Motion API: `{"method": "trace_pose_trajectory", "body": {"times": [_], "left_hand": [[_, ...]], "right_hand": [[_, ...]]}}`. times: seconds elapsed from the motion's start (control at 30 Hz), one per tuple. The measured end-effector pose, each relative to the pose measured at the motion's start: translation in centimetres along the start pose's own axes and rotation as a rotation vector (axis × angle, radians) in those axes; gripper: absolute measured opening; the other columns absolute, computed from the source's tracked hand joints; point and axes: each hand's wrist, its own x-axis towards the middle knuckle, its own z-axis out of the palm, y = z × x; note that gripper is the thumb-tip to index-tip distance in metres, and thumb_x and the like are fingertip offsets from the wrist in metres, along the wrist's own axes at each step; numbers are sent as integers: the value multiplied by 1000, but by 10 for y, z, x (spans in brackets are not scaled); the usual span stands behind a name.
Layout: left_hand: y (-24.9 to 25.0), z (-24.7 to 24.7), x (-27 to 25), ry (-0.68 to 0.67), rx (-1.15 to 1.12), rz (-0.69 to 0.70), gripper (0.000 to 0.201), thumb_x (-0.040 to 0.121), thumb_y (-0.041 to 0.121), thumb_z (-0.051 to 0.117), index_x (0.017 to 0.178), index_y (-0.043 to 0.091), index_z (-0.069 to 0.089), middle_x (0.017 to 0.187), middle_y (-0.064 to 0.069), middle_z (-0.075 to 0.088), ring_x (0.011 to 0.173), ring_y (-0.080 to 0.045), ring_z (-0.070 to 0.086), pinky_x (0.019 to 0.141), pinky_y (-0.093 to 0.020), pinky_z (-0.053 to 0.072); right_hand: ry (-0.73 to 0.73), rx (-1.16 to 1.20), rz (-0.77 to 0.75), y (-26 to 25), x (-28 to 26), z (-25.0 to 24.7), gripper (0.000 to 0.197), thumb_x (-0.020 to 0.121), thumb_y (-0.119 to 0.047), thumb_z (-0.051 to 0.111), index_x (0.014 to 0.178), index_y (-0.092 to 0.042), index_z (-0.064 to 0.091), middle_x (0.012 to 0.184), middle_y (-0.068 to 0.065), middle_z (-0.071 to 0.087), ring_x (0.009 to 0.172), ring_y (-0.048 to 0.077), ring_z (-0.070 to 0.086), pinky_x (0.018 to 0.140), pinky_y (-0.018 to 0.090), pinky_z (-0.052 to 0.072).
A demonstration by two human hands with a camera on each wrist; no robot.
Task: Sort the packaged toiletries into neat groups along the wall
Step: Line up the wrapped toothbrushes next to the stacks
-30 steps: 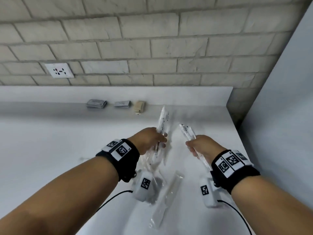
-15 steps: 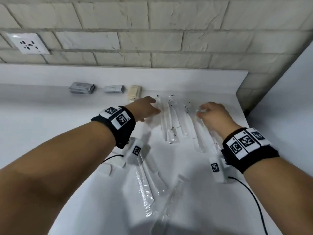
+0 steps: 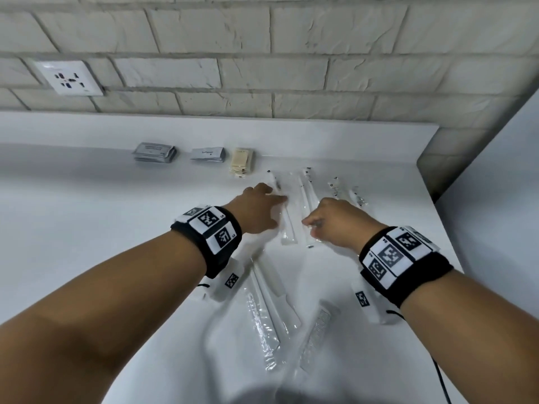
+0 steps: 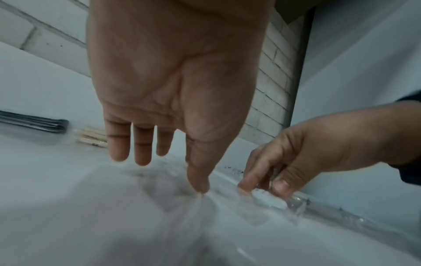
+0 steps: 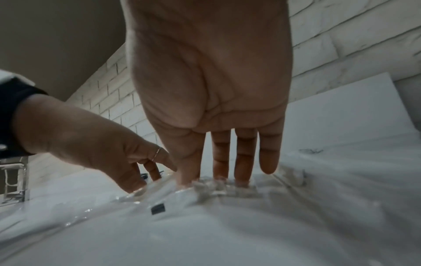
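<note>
Several toothbrushes in clear wrap (image 3: 306, 188) lie side by side on the white counter (image 3: 87, 228), pointing at the wall. My left hand (image 3: 267, 192) reaches over the leftmost one (image 3: 287, 220); its fingers are straight and the thumb (image 4: 200, 186) touches the wrap. My right hand (image 3: 310, 224) is just to its right, fingertips (image 5: 242, 177) pressing down on a wrapped packet (image 5: 159, 201). Two more wrapped toothbrushes (image 3: 335, 188) lie further right. Both hands hold nothing.
Against the wall stand two stacks of grey sachets (image 3: 154, 151) (image 3: 207, 154) and a stack of beige packets (image 3: 242, 164). More wrapped items (image 3: 262, 304) (image 3: 316, 330) lie loose near me. A wall socket (image 3: 70, 78) is upper left; a side wall (image 3: 495, 199) bounds the right.
A second ago each hand held wrapped toothbrushes in the air. They now lie in the row by the wall, released; the right hand has shifted left onto the middle packets.
</note>
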Motion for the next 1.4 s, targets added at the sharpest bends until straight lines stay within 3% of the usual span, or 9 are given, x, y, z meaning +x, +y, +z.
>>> {"method": "trace_pose_trajectory", "body": {"times": [0.1,0.33,0.53,0.7,0.8,0.9,1.03,1.17,1.4], "left_hand": [[2,0,-10,45,123,18,70,95,35,49,153,27,12,161,-2,5,140,-33,25,110,-44,30],[18,7,-9,-91,-7,-23,77,91,64,35,148,14,23,161,-5,6,142,-23,30,110,-43,32],[13,1,-10,-52,55,-20,90,86,60,54,152,15,11,160,-2,12,140,-24,32,109,-43,36],[-12,-7,-5,-125,66,-14,95,82,63,55,153,29,1,162,8,2,146,-15,19,116,-39,26],[-17,-5,-3,-120,80,4,95,81,65,54,153,30,2,161,9,3,146,-14,20,115,-39,28],[-18,-1,-2,-116,72,2,93,82,65,53,152,33,0,161,11,2,144,-16,25,112,-42,33],[-19,-2,-2,-113,62,6,91,84,62,53,152,33,0,161,12,0,143,-18,29,110,-43,35],[-20,-1,-1,-107,62,24,91,83,62,54,152,33,1,161,12,1,143,-17,27,111,-43,34],[-23,-7,-1,-115,90,36,90,85,61,53,153,31,2,161,12,3,145,-16,22,112,-42,32]], "right_hand": [[-10,-19,-14,-1,1,-2,39,94,-8,48,120,-31,67,123,-1,56,118,23,54,99,35,45],[24,-345,-96,-10,-5,5,52,91,-4,40,134,-31,49,121,5,49,111,29,48,83,36,41],[122,-540,-139,-20,-4,13,36,86,-1,43,114,-19,56,113,9,50,103,31,50,77,37,35],[490,-151,-335,-14,3,-12,18,74,-3,70,82,-19,70,113,10,62,104,37,56,87,44,39],[697,282,-323,-34,9,-52,5,85,-15,64,88,-13,67,105,5,70,96,26,63,87,38,49],[491,543,-65,-51,23,-82,14,95,-25,53,94,-12,61,88,3,70,75,17,67,72,31,52],[129,604,262,-47,39,-64,27,97,-13,46,119,0,58,95,13,66,67,23,61,58,30,49],[89,263,282,-31,39,-39,33,94,-8,45,123,2,58,117,23,64,102,35,64,89,43,54],[83,47,280,-50,31,1,46,87,-34,65,125,-11,55,124,9,58,110,28,59,90,33,49]]}}
